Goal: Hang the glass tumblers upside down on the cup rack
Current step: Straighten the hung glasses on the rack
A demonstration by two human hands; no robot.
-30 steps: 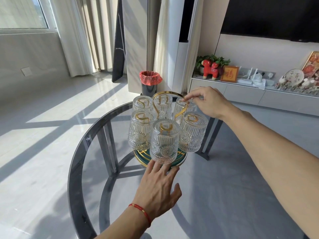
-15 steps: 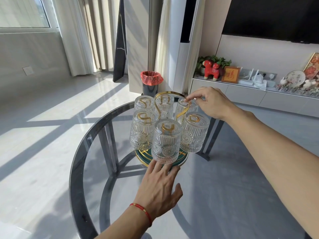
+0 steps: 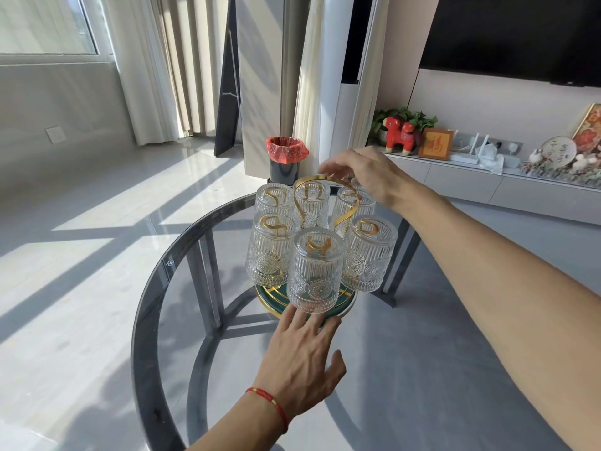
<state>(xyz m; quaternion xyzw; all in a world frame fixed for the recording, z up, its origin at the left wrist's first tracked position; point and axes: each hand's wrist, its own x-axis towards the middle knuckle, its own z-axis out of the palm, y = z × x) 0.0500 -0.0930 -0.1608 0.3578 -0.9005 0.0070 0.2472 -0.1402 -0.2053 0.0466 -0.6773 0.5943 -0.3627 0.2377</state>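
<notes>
Since the earlier frame, our right hand (image 3: 367, 177) has lifted onto the cup rack (image 3: 325, 203) handle, fingers loose. All six glass tumblers (image 3: 317, 268) hang inverted; our left hand (image 3: 302, 359) rests open at the rack base.

We log two bare forearms, no sleeves in view on either. Left hand (image 3: 300, 362): bare, no rings seen. Left wrist carries a thin red string bracelet (image 3: 270, 402) with one small gold-coloured bead (a single strand, snug to the wrist). Right hand (image 3: 367, 177): bare, with nothing worn at the wrist.
</notes>
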